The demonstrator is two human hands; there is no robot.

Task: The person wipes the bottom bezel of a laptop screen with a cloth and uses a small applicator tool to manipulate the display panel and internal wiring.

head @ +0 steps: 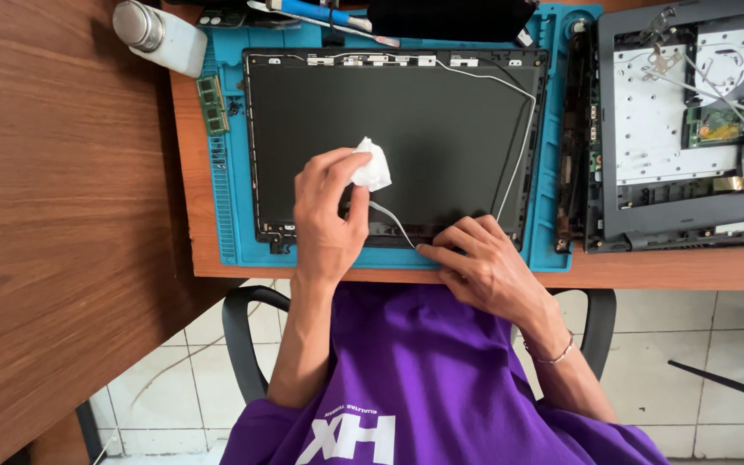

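A black laptop screen panel (441, 120) lies flat on a blue work mat (226, 215). My left hand (329, 220) pinches a crumpled white tissue (372, 165) against the panel's lower left area. My right hand (480, 267) rests on the panel's near edge, fingertips pressing at the end of a thin white cable (518, 164). That cable runs up the panel's right side and along its top.
A white bottle with a metal cap (161, 34) stands at the back left, with a green memory stick (211, 103) by it. Tools (329, 17) lie at the back. An opened grey laptop base (691, 129) sits right. The wooden desk (62, 215) wraps left; a chair (238, 336) is below.
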